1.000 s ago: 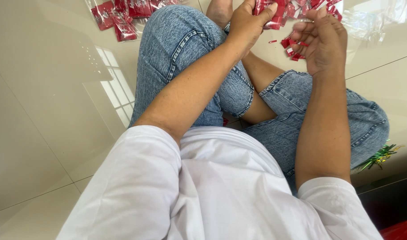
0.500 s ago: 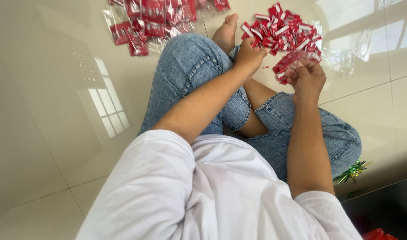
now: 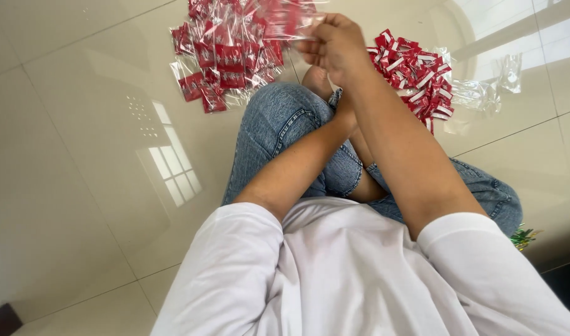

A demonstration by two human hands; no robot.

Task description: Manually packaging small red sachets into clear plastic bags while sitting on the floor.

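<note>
- Change noted: half a second back both hands were low, at the loose heap of red wrapped sweets (image 3: 415,73) on the right. Now the right hand (image 3: 338,46) is lifted and holds a clear packet with red contents (image 3: 285,18) at the far edge of view.
- Reading, as judgement: work has passed from gathering loose pieces to handling one filled packet, held over the left stock.
- Far left: pile of filled clear packets (image 3: 226,53) lies flat on the glossy tiled floor (image 3: 79,155). It was cut off by the top edge earlier and is now mostly in frame, since the view has tilted.
- Centre: person sits cross-legged in blue jeans (image 3: 278,130), white shirt nearest the camera. A bare foot shows just past the knee, between the two piles.
- Left hand: forearm runs up to the wrist, then passes behind the right hand. Hand itself hidden; cannot tell whether it is open, closed or gripping.
- Right hand: fingers closed on the packet's near edge, thumb side not visible.
- Held packet is blurred and partly cropped by the top edge; count of pieces inside unreadable.
- Right: loose heap rests on the floor, well apart from the hands now. Empty clear bags (image 3: 484,90) lie just beyond it, hard to separate from floor glare.
- Near right: green shiny object (image 3: 522,236) half hidden by the leg; kind unclear.
</note>
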